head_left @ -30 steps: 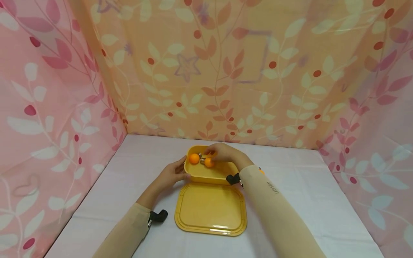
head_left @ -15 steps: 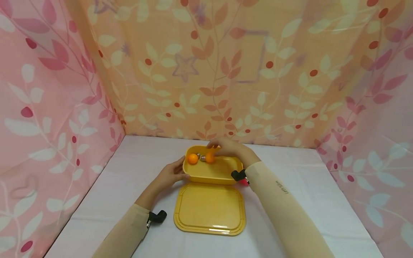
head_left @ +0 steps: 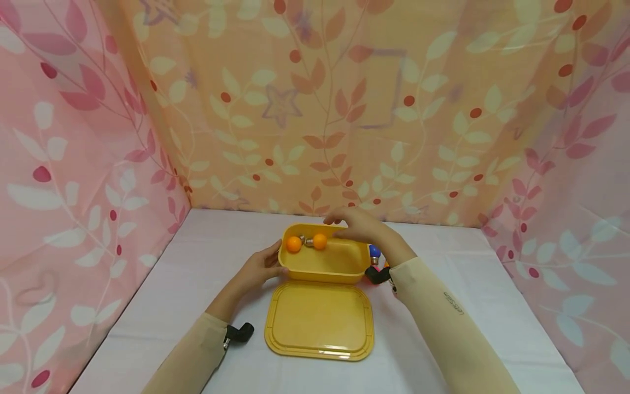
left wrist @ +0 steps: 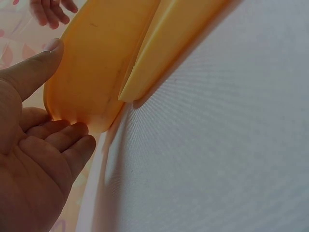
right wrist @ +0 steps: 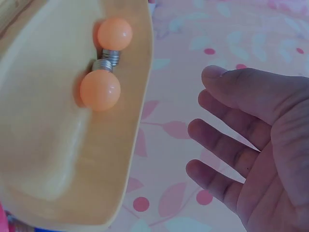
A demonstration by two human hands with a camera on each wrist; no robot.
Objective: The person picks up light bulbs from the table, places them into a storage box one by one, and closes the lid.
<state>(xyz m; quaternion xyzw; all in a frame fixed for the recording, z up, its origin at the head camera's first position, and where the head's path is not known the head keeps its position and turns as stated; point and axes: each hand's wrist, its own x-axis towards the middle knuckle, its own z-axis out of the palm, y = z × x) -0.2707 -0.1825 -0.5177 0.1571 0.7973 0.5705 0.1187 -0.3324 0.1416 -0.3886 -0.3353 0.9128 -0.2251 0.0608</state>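
A yellow lunchbox-like box stands open on the white cloth. My left hand holds its left end, with the thumb at the near side and the fingers bent against the end wall. Inside lie two orange light bulbs, the left bulb and the right bulb, their metal screw bases pointing toward each other. Above the box's far right rim hovers my right hand, fingers spread and nothing held. In the right wrist view that hand is apart from the box wall.
The yellow lid lies flat just in front of the box. At the box's right end, partly hidden by the right wrist, are a blue bulb, something pink and a bit of orange. Patterned curtains enclose the table's back and sides.
The right hand has let go of the right orange bulb, which now lies in the box, and has moved up and right. The blue bulb has come into view. The left hand stays put.
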